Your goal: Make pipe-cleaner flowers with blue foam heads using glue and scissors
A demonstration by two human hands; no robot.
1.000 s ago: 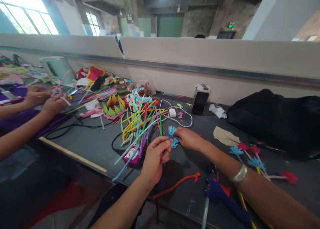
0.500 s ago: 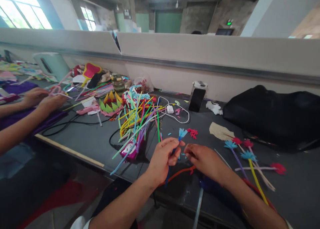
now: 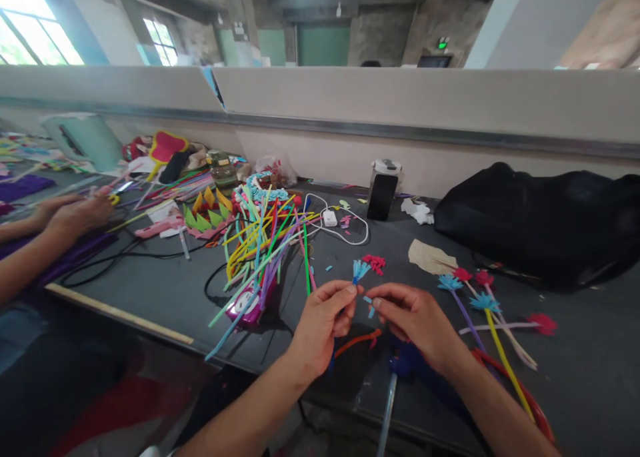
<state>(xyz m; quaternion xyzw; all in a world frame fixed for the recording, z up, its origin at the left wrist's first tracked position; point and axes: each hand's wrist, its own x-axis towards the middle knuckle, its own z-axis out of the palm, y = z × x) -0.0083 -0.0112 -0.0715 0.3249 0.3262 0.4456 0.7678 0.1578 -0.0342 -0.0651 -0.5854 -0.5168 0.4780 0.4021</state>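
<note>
My left hand (image 3: 327, 317) is closed in a pinch on a pipe-cleaner flower (image 3: 359, 270), with light blue petals fanned upward on a dark blue stem. Close beside it, my right hand (image 3: 413, 314) pinches a short light blue pipe-cleaner piece (image 3: 369, 300) between thumb and fingertips. Another light blue piece hangs just under those fingertips. Partly hidden below the right hand is a dark blue glue gun (image 3: 399, 362), with a clear glue stick (image 3: 387, 410) sticking out toward me. An orange pipe cleaner (image 3: 357, 340) lies between the two forearms.
Finished flowers (image 3: 485, 302) lie at right by a black bag (image 3: 535, 224). Red cut pieces (image 3: 375, 264) sit beyond my hands. Loose pipe cleaners (image 3: 270, 244) cover a purple power strip (image 3: 247, 305). A phone (image 3: 383, 197) stands behind. Another person's hands (image 3: 83, 210) work at left.
My right hand has turned and now shows a light blue piece in its fingertips. The left hand keeps the flower. The view has shifted slightly right. Yellow-handled scissors now show by the other person's hand.
</note>
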